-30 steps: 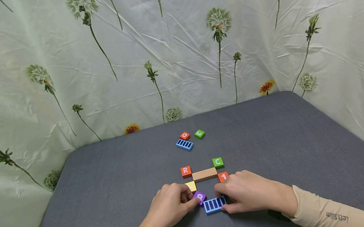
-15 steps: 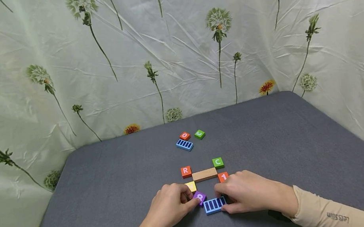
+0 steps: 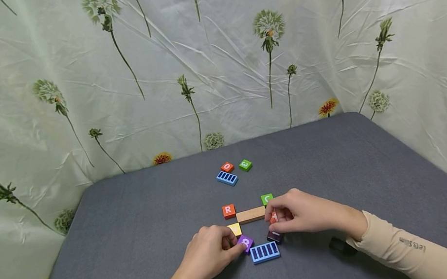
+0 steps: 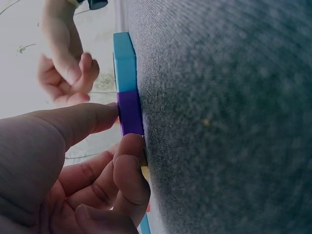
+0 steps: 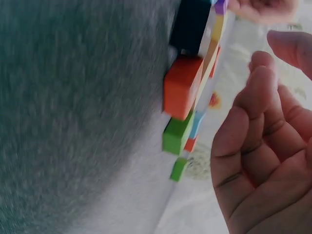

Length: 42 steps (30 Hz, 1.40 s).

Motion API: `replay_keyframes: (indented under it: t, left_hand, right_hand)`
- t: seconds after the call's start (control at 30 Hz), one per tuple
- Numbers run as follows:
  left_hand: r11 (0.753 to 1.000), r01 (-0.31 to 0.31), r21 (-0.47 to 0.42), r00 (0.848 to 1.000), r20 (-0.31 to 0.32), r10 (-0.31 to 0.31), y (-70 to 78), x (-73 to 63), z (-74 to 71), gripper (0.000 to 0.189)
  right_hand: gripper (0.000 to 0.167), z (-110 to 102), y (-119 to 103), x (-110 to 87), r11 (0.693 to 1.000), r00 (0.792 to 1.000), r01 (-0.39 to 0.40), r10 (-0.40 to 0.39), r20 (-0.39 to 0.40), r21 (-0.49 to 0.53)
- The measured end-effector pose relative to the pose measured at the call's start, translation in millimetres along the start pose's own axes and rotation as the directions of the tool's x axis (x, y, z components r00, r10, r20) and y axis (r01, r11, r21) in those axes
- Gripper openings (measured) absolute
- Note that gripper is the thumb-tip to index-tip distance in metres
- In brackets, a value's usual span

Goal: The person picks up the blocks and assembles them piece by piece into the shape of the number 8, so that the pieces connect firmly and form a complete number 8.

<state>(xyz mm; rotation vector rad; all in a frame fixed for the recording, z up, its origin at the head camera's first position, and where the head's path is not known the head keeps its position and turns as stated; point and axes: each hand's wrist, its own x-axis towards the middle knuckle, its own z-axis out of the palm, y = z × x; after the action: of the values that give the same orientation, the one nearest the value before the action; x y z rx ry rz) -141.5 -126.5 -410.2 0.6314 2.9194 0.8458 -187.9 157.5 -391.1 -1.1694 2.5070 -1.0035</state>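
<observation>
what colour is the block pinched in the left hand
The block is purple, shown best in the left wrist view.

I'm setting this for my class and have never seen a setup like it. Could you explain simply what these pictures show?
There is no machine here: a person works with two bare hands. The wide picture is taken from the person's head, looking forward and down. The two close ones are taken from the left and right wrists, so the table looks turned on its side. On it, coloured blocks lie around a plain wooden block, with a striped blue block nearest the person. Three more blocks lie farther back. The left hand pinches a purple block. The right hand holds nothing; it hovers near an orange-red block and a dark block.
</observation>
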Motion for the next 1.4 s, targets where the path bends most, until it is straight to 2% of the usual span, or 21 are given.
replay_keyframes:
  t: [0.2,0.33,0.63,1.1,1.4]
  left_hand:
    - [1.000,0.011,0.001,1.000,0.008,-0.011,0.5,0.3,0.1,0.028]
    - [1.000,0.018,0.003,1.000,0.010,-0.018,0.9,0.4,0.1,0.028]
    - [0.999,0.035,-0.005,0.999,0.023,-0.035,1.9,0.2,-0.1,0.028]
    - [0.999,0.032,0.001,0.999,0.025,-0.032,1.5,0.5,-1.3,0.027]
    - [1.000,0.019,0.007,1.000,0.016,-0.019,1.5,0.4,-1.3,0.028]
  right_hand:
    - [0.020,-12.9,20.8,7.6,0.993,0.994,-0.088,0.093,-0.062,0.084]
    - [0.023,-19.3,33.8,12.9,0.982,0.985,-0.148,0.156,-0.066,0.114]
    - [0.028,-25.6,58.1,20.1,0.969,0.978,-0.199,0.207,-0.040,0.149]
    - [0.033,-26.3,68.6,27.6,0.953,0.966,-0.259,0.257,0.031,0.157]
    - [0.030,-25.2,69.2,28.7,0.956,0.964,-0.265,0.262,0.038,0.129]
